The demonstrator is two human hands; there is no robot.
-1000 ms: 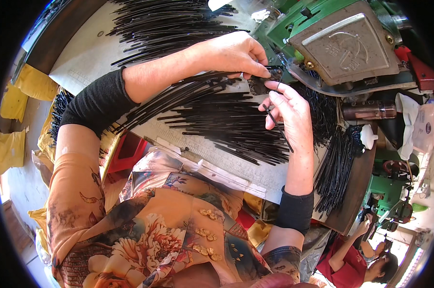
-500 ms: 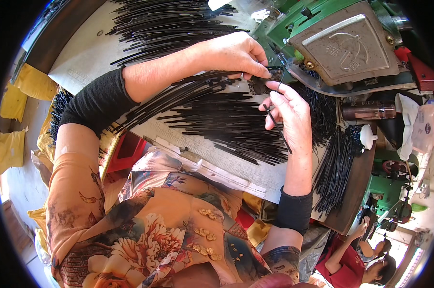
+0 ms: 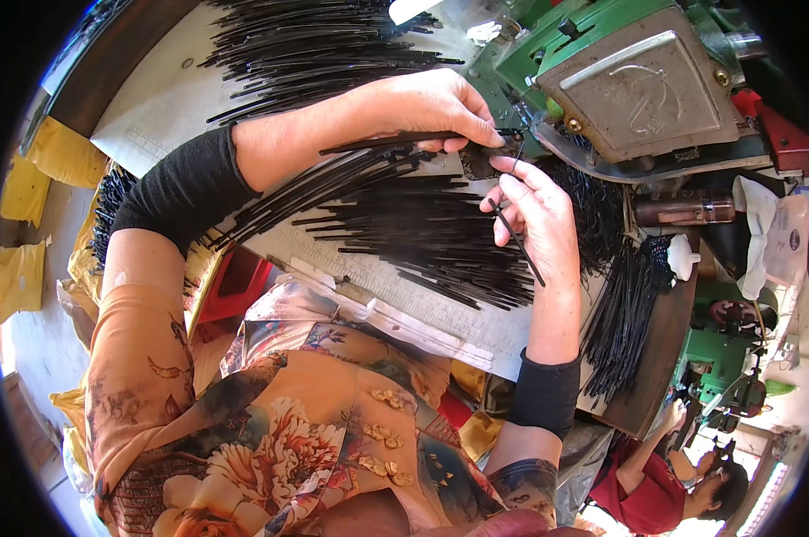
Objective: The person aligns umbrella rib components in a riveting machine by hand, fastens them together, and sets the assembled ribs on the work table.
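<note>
My left hand [image 3: 445,103] is closed on a few thin black rods [image 3: 378,143], thumb and fingers pinching them near the machine's lower edge. The rods trail back to the left under my forearm. Just right of it, my right hand [image 3: 545,219] has its thumb and index finger together at a thin dark piece [image 3: 518,154] beside the left fingertips. Another short black rod [image 3: 515,240] lies slantwise across the right palm, held by the curled fingers. Below both hands, a wide spread of black rods [image 3: 422,224] lies on the pale worktable [image 3: 288,242].
A green machine [image 3: 601,45] with a grey cover plate stands at the far right. More black rods [image 3: 306,49] are heaped at the back. A hanging bundle [image 3: 624,313] and a brown bottle [image 3: 686,208] sit on the right. A person in red [image 3: 642,492] works beyond.
Both hands stay close together, shifted only slightly, still holding their rods. The view has tilted a little. The person in red has moved their head and arms.
</note>
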